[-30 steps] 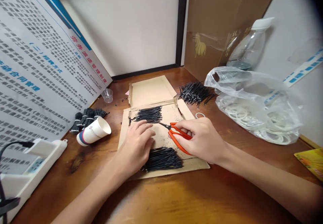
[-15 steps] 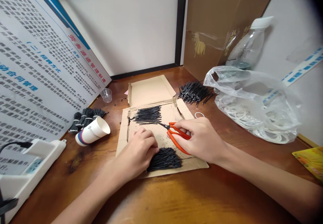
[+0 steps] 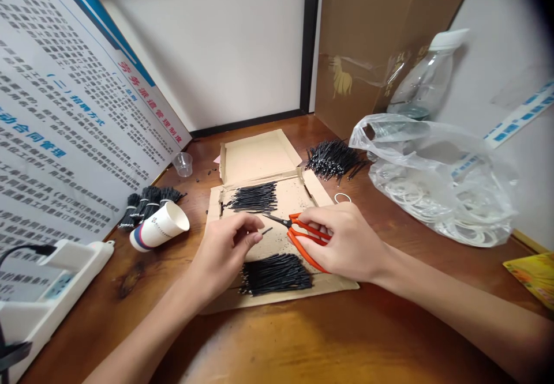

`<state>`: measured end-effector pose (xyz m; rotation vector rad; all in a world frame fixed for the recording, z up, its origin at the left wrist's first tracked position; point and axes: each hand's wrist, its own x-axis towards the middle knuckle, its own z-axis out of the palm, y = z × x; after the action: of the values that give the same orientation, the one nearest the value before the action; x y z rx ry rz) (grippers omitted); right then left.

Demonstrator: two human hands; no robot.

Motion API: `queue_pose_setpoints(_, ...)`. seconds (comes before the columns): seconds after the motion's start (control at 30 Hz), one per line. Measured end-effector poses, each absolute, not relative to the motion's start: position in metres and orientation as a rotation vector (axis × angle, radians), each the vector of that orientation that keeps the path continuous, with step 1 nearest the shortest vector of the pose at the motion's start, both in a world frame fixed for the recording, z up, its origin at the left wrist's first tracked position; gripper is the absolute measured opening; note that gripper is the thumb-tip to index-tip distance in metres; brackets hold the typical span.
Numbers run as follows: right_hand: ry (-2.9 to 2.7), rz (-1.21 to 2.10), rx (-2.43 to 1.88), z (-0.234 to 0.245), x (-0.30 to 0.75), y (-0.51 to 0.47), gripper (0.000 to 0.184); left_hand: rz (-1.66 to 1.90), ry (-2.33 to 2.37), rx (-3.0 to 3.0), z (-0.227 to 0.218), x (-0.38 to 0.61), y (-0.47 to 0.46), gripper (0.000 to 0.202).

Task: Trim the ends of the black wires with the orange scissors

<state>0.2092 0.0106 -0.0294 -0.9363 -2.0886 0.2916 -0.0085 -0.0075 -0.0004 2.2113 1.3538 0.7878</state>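
My left hand [image 3: 227, 245] pinches a thin black wire [image 3: 267, 230] between thumb and forefinger; only its short end sticks out to the right. My right hand [image 3: 352, 240] is wrapped round the orange handles of a pair of scissors [image 3: 287, 222]. The blades point left, just above the wire end and near my left fingertips. Below both hands, a row of black wires [image 3: 277, 274] lies on a flattened cardboard box [image 3: 333, 282]. A second row of black wires [image 3: 254, 196] lies farther up on the same cardboard.
A loose pile of black wires [image 3: 331, 159] is at the back right, beside a clear plastic bag [image 3: 437, 188] of white rings. To the left are a tipped paper cup [image 3: 160, 227], tied wire bundles [image 3: 149, 199], a small clear cup [image 3: 183, 165] and a power strip [image 3: 64, 292].
My left hand has lifted off the lower row of wires and moved up and left, with a wire now in its fingers. The scissors have barely moved.
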Motion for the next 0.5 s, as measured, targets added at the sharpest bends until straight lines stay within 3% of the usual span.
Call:
queue_pose_setpoints(0.1, -2.086, 0.294, -0.938, -0.0299, 0.2093, 0.0111, 0.014, 0.882, 1.331, 2.217, 0.0020, -0.0096, -0.0065, 0.017)
queue_pose_setpoints(0.5, -2.104, 0.327, -0.861, -0.0276, 0.2073, 0.0094, 0.013, 0.985, 1.344, 2.165, 0.0013, -0.0110, -0.0079, 0.009)
